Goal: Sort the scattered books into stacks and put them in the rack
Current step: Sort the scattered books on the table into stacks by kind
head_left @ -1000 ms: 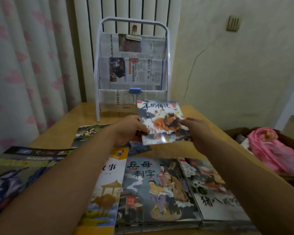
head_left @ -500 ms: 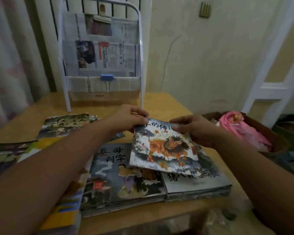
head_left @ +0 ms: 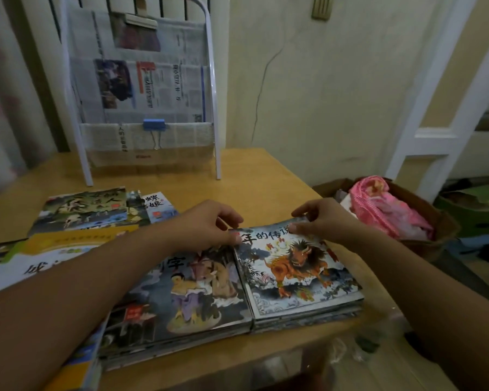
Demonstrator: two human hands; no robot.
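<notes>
While beast-cover book (head_left: 297,272) lies atop right stack (head_left: 308,317) near desk (head_left: 266,179) front edge, left hand (head_left: 206,227) and right hand (head_left: 325,218) fingers pinch its far corners; thin, light, floppy, glossy cover likely slippery, better lifted by both side edges.

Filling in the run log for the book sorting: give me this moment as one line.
phase: stacking | left hand: pinches beast book far-left corner | right hand: pinches its far edge | book: on right stack | rack: holds newspapers only

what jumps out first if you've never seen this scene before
Both hands, left hand and right hand, pinch the far corners of the orange beast book topping the right-hand stack at the table's near edge. Behind stands the white rack, lined with newspaper.
</notes>
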